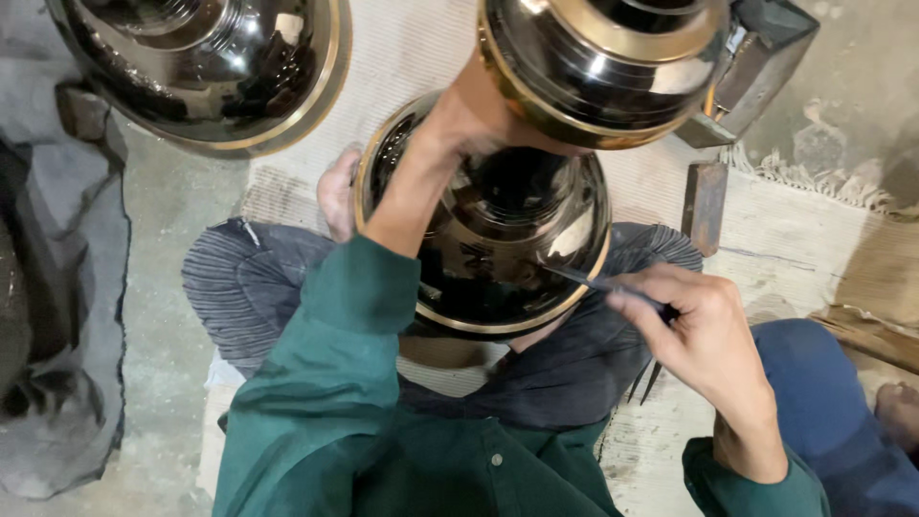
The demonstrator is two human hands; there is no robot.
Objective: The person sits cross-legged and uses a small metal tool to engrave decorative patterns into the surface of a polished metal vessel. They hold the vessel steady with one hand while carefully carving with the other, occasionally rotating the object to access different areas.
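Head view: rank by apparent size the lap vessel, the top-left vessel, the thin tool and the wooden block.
1. Lap vessel and top-left vessel: alike; the second is cropped, so no ranking.
2. Thin tool, long but very slim.
3. Wooden block, close to the tool; unsure.

Second dark bowl (pixel 206 72) blocks upper left; metal block (pixel 704 206) right; bare floor (pixel 158 239) left open.

A pale woven mat (pixel 431 48) covers the concrete floor (pixel 163 239); a dark metal bowl (pixel 206 67), a small wooden block (pixel 705 206) and grey cloth (pixel 57 316) lie there.
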